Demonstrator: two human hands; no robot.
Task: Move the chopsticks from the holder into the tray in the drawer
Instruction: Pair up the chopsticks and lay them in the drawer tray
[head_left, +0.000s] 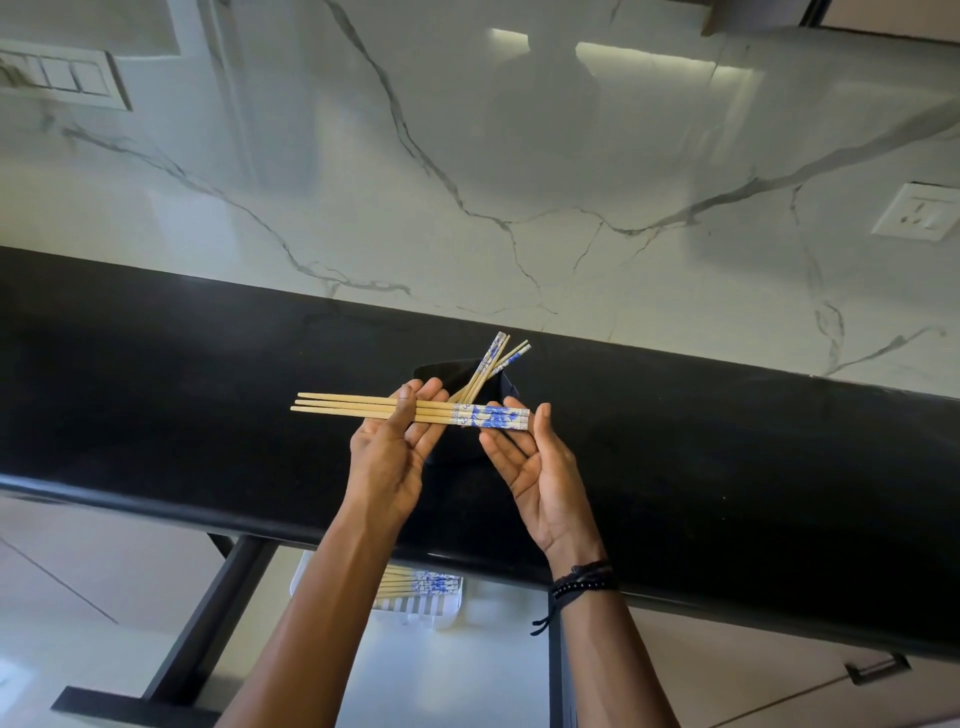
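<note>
Under the black tabletop (727, 467) the open drawer (208, 597) shows a tray (415, 610). On top, a dark holder (441, 371) has some chopsticks (493, 358) in it. The left hand (389, 452) pinches a bundle of three (358, 406) at mid-length, thumb on top, while the right hand (535, 462) lies relaxed under the blue ends. Light, stiff and smooth, the sticks probably roll apart, so grip centrally.

Countertop (727, 467) overhangs drawer (208, 623), tray (452, 613) partly covered

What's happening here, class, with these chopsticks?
A person's left hand pinches three chopsticks level above the black counter, while the right hand lies open beside their patterned ends. Behind, other chopsticks stand in the black holder. Below, the drawer is open, and its tray already holds some chopsticks.
</note>
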